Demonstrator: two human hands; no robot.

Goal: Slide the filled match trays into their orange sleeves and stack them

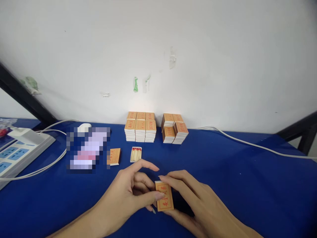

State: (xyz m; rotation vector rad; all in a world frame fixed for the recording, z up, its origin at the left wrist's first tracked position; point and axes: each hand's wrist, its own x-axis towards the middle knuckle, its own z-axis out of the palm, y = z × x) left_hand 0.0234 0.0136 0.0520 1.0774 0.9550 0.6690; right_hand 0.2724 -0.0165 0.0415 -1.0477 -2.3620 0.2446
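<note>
An orange matchbox with red characters is held between both hands, above the front of the blue table. My left hand has its thumb flat on the matchbox's face, its index finger stretched clear and the other fingers curled behind. On the other side, my right hand grips the box by its ends, fingertips at the top edge and thumb at the bottom edge. Just beyond my left hand lies an open matchbox tray full of red-tipped matches. To its left is another orange matchbox, lying flat.
Matchboxes stand against the wall in a left stack and a right stack. A blurred phone-like object and a white rounded item lie left. A power strip with white cables fills the far left; another cable runs right.
</note>
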